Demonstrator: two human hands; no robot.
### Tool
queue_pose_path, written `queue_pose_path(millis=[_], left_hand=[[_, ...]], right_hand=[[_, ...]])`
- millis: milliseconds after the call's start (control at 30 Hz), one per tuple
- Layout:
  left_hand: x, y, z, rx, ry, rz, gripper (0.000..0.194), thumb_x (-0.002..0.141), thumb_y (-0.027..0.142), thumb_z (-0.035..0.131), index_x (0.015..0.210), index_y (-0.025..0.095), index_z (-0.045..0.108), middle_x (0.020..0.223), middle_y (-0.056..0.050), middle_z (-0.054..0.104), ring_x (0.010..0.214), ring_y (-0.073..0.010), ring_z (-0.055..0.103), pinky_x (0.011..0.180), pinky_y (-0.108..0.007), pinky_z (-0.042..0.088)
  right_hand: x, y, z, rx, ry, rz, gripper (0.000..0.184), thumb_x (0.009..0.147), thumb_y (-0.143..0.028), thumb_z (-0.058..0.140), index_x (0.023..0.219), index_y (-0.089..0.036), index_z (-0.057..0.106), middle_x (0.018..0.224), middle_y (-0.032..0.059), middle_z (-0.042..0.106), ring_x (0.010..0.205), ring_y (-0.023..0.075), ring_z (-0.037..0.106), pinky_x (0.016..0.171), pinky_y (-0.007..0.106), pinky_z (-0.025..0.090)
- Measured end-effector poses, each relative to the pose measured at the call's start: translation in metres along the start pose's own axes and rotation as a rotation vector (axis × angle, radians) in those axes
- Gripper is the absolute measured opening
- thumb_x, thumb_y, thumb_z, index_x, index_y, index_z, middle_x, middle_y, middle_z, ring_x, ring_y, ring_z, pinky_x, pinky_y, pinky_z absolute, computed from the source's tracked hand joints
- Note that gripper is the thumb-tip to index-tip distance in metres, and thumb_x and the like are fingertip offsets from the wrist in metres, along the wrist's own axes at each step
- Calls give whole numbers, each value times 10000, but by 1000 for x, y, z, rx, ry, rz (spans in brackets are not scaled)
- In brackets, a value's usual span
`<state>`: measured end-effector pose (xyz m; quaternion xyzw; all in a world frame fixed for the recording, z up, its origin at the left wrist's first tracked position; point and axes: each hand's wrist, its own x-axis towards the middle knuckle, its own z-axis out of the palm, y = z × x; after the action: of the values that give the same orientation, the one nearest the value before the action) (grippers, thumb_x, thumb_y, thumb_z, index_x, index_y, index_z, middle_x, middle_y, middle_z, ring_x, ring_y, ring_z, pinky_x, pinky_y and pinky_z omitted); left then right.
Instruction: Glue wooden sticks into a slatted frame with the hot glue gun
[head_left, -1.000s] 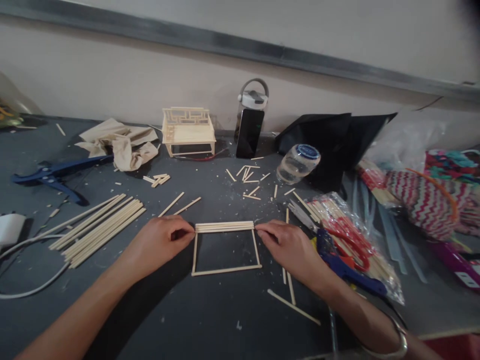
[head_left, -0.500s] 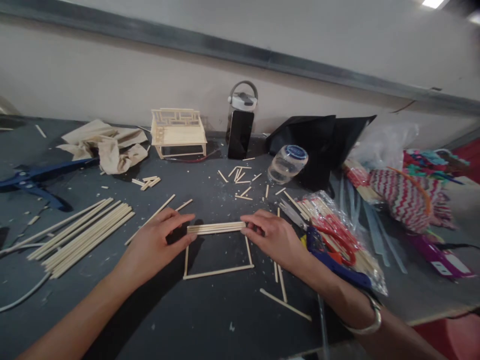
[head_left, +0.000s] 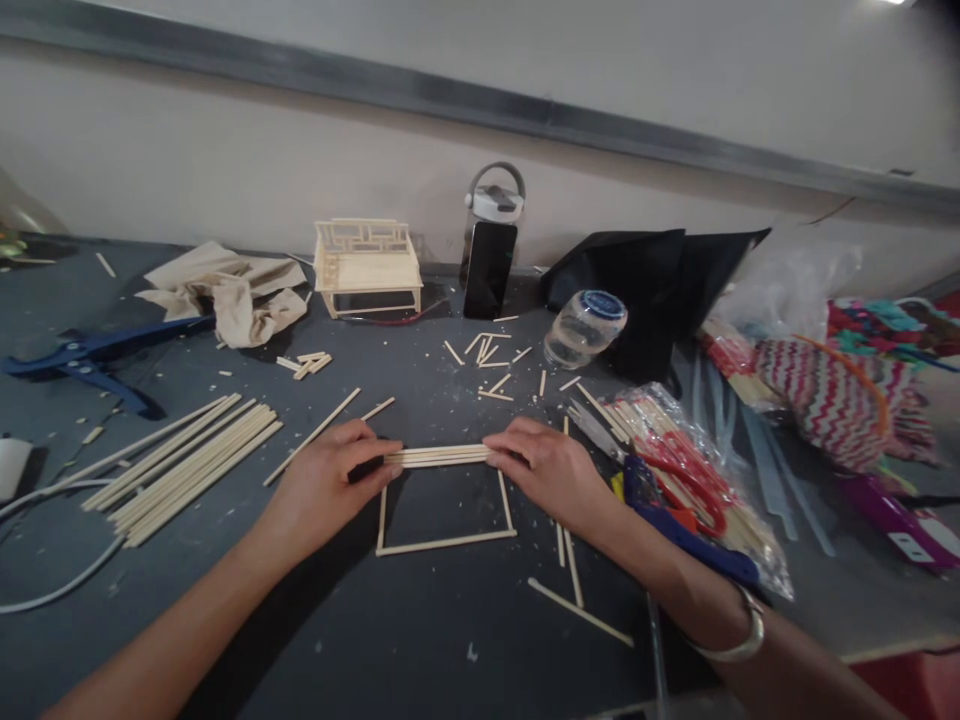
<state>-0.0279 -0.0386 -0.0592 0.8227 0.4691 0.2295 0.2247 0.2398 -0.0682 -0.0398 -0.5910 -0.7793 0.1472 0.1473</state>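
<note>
Both forearms come in from the bottom edge, reaching forward over the table (head_left: pixel 442 625), fingers pointing inward. Left hand (head_left: pixel 322 485) pinches the left end of the stick row (head_left: pixel 444 456), thumb against index finger; right hand (head_left: pixel 551 475) pinches the right end the same way. Row lies along the far side of the rectangular stick frame (head_left: pixel 446 543), flat on the table between the hands. Bracelet (head_left: pixel 742 645) on right wrist.

Visibility: fingers cover both row ends and the frame's far corners; can't tell if row is fixed to frame. White adapter (head_left: pixel 13 466) cut off at left edge. Phone (head_left: pixel 490 272) blocks much of the bottle (head_left: pixel 496 203) behind it.

Containers: clear jar (head_left: pixel 579 342), blue lid on, contents hard to make out. Clear plastic bag (head_left: pixel 772 565) has more sticks inside; scissors (head_left: pixel 596 432) and a blue-handled tool (head_left: pixel 701 547) overlap it. Bottle has a grey carry loop; can't read its contents.
</note>
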Motion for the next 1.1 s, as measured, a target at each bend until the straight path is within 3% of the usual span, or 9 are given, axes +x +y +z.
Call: queue_pose_path(millis=[500,733,867,967,1100], left_hand=[[2,1,2,-61,-12,-38,224,860,387,566,960,271,729,882,-6,646,717,-126,602,636,-227,456],[1,6,-3,-31,-35,-92,293,835,444,567,1018,261,704,842,-1,610,633,-118,556,569,-232,427],[0,14,-7,1,30,-104,347,829,475,565,1062,245,681,824,-8,591,680,-142,561,614,-253,448],[2,25,-7,85,53,-24,300,841,421,561,1037,230,686,916,-39,617,825,-184,585,725,-297,466],[13,42,-1,225,-22,129,201,822,301,595,960,214,712,896,-53,641,840,-210,576,774,-348,455]], right_hand=[[-3,2,8,-68,39,-63,178,932,-232,531,884,-211,702,871,9,664,844,150,631,695,233,405],[-2,-8,4,-105,0,21,208,931,-254,518,844,-224,705,862,11,663,811,154,633,623,237,376],[-3,-10,-3,-59,33,43,168,904,-255,540,903,-231,706,866,9,684,812,155,642,650,233,408],[-4,-4,-11,-21,91,95,189,888,-243,537,985,-231,699,941,20,708,846,159,646,721,248,438],[-4,5,-19,18,125,175,190,848,-211,539,864,-214,728,887,27,738,832,178,658,734,268,450]])
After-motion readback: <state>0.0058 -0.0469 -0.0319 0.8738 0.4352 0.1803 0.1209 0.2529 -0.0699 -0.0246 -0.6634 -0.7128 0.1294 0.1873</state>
